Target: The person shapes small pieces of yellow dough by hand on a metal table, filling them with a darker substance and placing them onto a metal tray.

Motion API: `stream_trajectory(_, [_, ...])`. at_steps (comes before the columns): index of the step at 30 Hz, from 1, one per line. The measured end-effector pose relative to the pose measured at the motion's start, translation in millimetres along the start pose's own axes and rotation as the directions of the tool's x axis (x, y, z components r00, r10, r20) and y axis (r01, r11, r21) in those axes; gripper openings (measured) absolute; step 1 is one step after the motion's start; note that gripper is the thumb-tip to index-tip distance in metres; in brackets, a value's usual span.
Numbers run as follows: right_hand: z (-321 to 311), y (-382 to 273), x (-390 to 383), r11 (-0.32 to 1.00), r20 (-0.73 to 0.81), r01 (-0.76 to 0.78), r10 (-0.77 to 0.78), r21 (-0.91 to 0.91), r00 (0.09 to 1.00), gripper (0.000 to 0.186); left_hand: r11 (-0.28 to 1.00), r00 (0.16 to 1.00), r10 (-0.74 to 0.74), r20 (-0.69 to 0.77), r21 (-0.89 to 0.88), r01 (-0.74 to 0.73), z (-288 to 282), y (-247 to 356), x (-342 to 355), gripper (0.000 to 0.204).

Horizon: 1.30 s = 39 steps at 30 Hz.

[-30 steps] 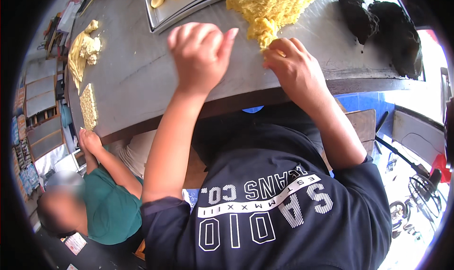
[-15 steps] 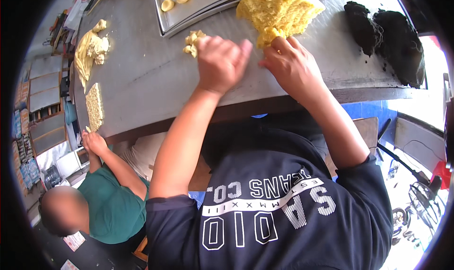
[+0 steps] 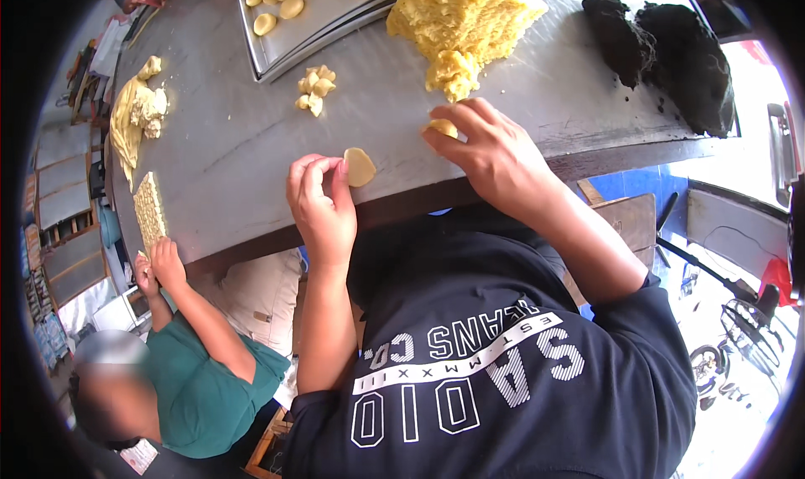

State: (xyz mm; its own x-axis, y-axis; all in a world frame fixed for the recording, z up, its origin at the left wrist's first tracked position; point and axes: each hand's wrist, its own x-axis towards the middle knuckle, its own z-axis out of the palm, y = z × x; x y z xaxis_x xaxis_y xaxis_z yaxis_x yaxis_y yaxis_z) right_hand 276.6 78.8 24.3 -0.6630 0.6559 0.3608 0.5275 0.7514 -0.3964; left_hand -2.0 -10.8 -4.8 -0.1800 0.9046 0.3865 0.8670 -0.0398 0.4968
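Observation:
Between the thumb and fingertips of my left hand (image 3: 324, 200) is a thin, flat round of pale dough (image 3: 360, 169), held above the table's near edge. My right hand (image 3: 496, 150) pinches a small lump of yellow filling (image 3: 443, 127). Just beyond it lies the big crumbly yellow mass (image 3: 468, 22), with a loose clump at its near end. A small pile of pale dough pieces (image 3: 316, 88) sits on the metal tabletop, beyond my left hand.
At the far side a metal tray (image 3: 267, 62) bears several pale round balls. A black dough mass (image 3: 683, 64) lies at the right. On the left are a pale dough heap (image 3: 138, 114) and a scored dough slab (image 3: 150, 210), where a co-worker in green (image 3: 210, 387) has both hands.
My left hand has come back from the dough pile and now holds a flat round. My right hand has drawn away from the yellow mass with a lump. The view has shifted slightly.

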Motion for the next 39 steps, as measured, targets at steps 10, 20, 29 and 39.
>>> stream_trajectory(10, [15,-24,23,0.915,-0.086,-0.107,0.152,0.389,0.985,0.021,0.413,0.881,-0.363,0.303,-0.795,0.444,21,62,17,0.052])
stream_trajectory(20, [16,-21,26,0.83,-0.138,0.024,0.065,0.558,0.988,0.018,0.937,0.977,0.189,0.098,-0.317,-0.149,26,30,37,0.023])
stream_trajectory(29, [2,-16,30,0.859,-0.009,0.079,-0.087,0.506,0.996,0.046,0.85,0.907,0.344,0.245,-0.492,-0.19,23,32,47,0.062])
stream_trajectory(39, [-5,-29,36,0.908,0.057,-0.2,0.192,0.369,0.98,0.04,0.851,0.908,0.285,0.308,-0.517,-0.092,29,13,29,0.068])
